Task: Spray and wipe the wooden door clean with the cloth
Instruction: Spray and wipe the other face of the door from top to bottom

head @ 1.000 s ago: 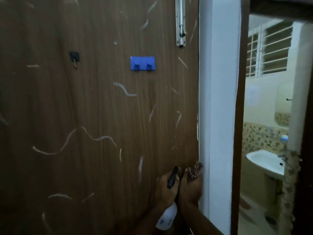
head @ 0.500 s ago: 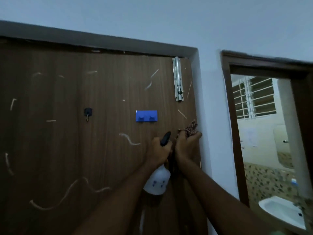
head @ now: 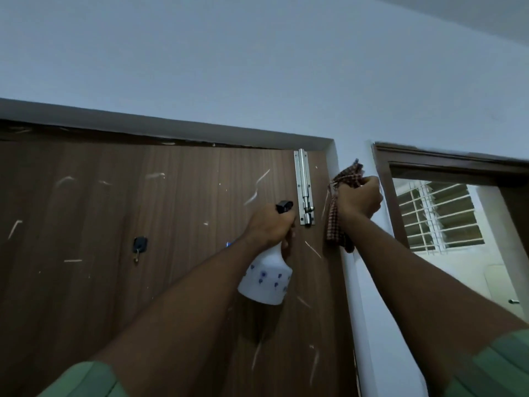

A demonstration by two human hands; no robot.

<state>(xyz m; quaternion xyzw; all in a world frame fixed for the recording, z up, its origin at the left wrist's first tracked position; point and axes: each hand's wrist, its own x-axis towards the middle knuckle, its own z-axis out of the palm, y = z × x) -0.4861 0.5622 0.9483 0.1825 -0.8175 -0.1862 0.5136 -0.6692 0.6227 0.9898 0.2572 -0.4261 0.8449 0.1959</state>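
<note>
Both hands were raised: left hand (head: 269, 227) gripped the bottle (head: 266, 279), nozzle toward the door (head: 114, 253) — right hand (head: 359, 200) clutched the cloth (head: 333, 224) at 3 o'clock.

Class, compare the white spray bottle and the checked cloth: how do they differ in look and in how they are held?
The white spray bottle is rigid and hangs below the left hand; the red-checked cloth is soft, bunched in the right hand, with a tail dangling. The bottle is before the door; the cloth is by its edge. Both are gripped.
</note>
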